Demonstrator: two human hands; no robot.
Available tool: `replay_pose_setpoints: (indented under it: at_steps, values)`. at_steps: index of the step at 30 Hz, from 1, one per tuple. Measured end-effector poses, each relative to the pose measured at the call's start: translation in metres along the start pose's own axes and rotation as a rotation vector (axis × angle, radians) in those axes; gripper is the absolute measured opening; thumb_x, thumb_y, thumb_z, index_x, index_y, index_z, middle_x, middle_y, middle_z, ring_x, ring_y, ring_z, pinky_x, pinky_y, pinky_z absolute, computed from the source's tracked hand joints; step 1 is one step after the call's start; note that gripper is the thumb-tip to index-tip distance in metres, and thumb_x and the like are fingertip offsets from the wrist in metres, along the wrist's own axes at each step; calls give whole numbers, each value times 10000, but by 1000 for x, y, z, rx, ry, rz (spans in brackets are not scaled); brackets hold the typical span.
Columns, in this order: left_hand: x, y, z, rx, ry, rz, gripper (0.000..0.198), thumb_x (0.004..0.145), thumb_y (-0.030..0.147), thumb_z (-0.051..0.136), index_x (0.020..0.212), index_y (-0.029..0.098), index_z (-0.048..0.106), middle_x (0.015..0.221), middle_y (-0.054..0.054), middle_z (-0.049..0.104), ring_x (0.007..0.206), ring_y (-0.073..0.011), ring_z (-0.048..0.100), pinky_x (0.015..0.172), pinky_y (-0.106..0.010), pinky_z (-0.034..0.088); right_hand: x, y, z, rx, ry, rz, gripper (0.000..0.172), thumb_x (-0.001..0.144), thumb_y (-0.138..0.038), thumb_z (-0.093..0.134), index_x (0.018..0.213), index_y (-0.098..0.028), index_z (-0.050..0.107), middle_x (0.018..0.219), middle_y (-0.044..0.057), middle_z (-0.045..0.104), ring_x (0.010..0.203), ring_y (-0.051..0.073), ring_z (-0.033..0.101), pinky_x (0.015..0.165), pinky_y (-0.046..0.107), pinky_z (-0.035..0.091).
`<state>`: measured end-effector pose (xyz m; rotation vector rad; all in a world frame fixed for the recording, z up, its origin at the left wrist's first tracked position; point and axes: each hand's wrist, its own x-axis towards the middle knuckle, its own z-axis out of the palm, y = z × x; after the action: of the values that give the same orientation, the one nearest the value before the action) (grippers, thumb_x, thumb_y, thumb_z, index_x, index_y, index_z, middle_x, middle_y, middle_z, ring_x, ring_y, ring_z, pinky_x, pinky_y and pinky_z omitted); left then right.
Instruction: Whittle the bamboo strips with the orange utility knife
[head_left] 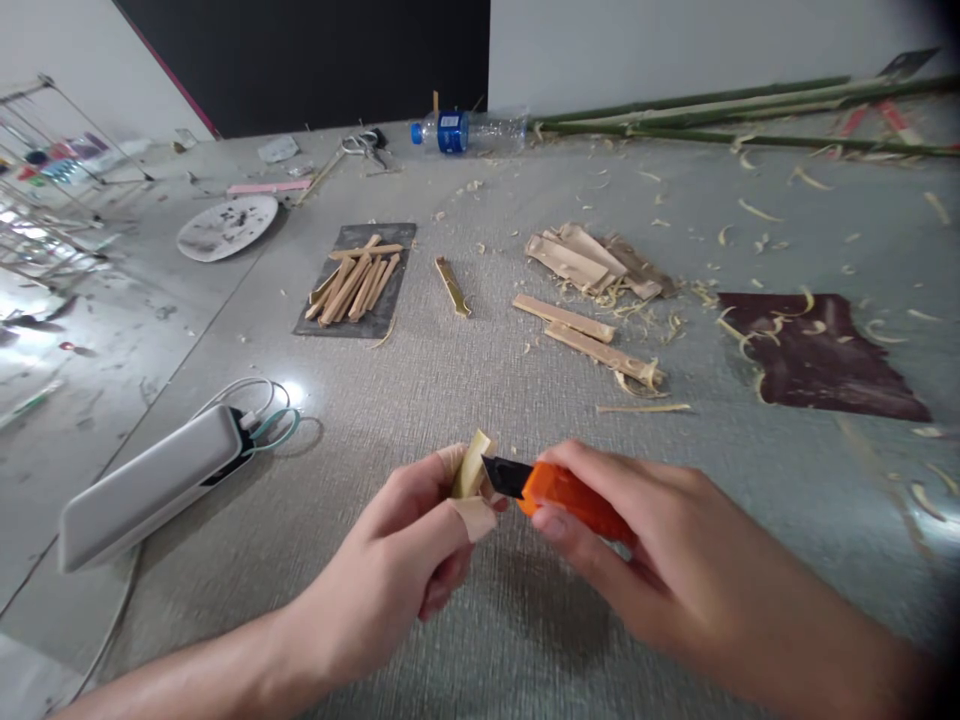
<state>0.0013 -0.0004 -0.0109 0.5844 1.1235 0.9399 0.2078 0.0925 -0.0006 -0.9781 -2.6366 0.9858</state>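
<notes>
Pinched in my left hand (427,540) is a short bamboo strip (472,465), its pale end pointing up; tape wraps the thumb and a finger. My right hand (637,540) is closed round an orange utility knife (574,500). The knife's dark blade (506,475) meets or nearly meets the strip's right edge. Beyond my hands lies a loose bamboo piece (453,287). Two longer bamboo strips (592,345) rest to its right, near a pile of wider bamboo slats (592,262). Several cut sticks (356,285) are heaped on a dark grey sheet (341,328).
At left sits a white power bank (150,485) with cables. A stained paper plate (225,228), scissors (364,148) and a plastic bottle (472,132) stand farther back. Green bamboo poles (712,125) lie along the wall. Curled shavings surround a dark red sandpaper sheet (832,360).
</notes>
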Motion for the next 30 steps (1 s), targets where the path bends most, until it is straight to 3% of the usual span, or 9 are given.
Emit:
replay_pose_setpoints:
  at_steps: [5, 17, 21, 26, 30]
  values:
    - [1, 4, 4, 101, 8, 75, 291, 963, 457, 713, 932, 189, 606, 675, 85, 377, 500, -42, 269, 452, -185, 237, 1, -2, 0, 45, -48, 11, 399, 1083, -578, 402, 890, -249, 517, 688, -23, 619, 574, 158, 566, 539, 290, 369]
    - [0, 3, 5, 148, 33, 89, 361, 963, 500, 703, 851, 185, 567, 733, 62, 395, 552, -51, 288, 504, -206, 264, -1, -1, 1, 35, -57, -27, 403, 1092, -562, 396, 876, -248, 526, 681, -20, 643, 560, 160, 596, 527, 295, 377]
    - [0, 5, 9, 143, 39, 105, 391, 955, 541, 704, 849, 188, 572, 692, 70, 378, 539, -55, 286, 487, -211, 239, -1, -1, 2, -110, 22, -58, 421, 1087, -577, 401, 869, -242, 532, 644, -23, 656, 520, 181, 645, 493, 304, 370]
    - [-2, 3, 10, 96, 26, 48, 387, 971, 554, 680, 876, 199, 561, 588, 108, 283, 465, -46, 179, 444, -223, 166, -4, -3, 9, -249, 152, -118, 405, 1104, -541, 386, 880, -238, 534, 608, -32, 669, 470, 189, 676, 450, 312, 368]
    - [0, 1, 9, 70, 47, 10, 422, 960, 571, 684, 830, 212, 505, 547, 117, 273, 446, -47, 165, 419, -215, 147, -6, -4, 19, -495, 329, -166, 425, 1104, -546, 397, 878, -219, 547, 603, -10, 654, 433, 174, 650, 431, 308, 347]
